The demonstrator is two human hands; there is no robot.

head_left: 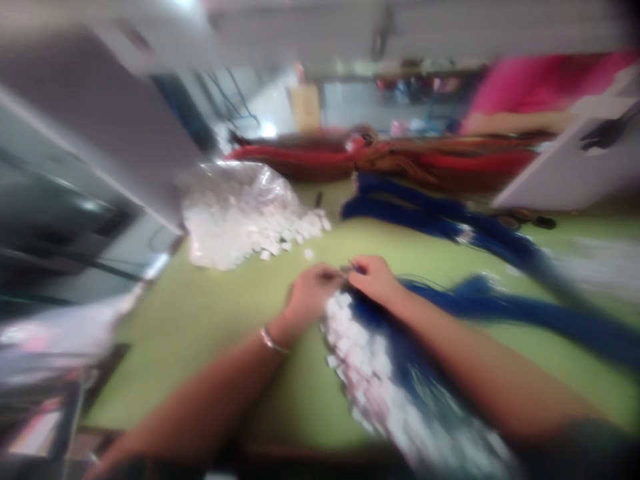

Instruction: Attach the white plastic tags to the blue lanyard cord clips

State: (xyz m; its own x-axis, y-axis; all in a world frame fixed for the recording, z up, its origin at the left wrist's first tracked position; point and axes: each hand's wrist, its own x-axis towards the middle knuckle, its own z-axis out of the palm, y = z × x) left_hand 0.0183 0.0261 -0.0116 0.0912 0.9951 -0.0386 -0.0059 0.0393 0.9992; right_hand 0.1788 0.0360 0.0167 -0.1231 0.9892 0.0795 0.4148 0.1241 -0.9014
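My left hand (315, 291) and my right hand (374, 279) meet fingertip to fingertip above the green table. The right fingers are pinched on a blue wire (357, 269), of which a short bit shows. Closed too, the left fingers grip something small that blur and the fingers hide. Under my hands and right forearm lies a bundle of blue wires (367, 313), with many small white connector-like pieces (357, 347) overlapping along its left side. Beyond my left hand, more small white pieces (270, 237) spill from a clear plastic bag (235, 190); one loose piece (309, 254) lies nearer.
Other blue wire bundles (430, 217) stretch across the right of the green table (200, 333). Red and brown wires (310, 160) line its far edge. Grey panels (115, 113) rise at the left, and a person in a pink top (525, 87) is across the table.
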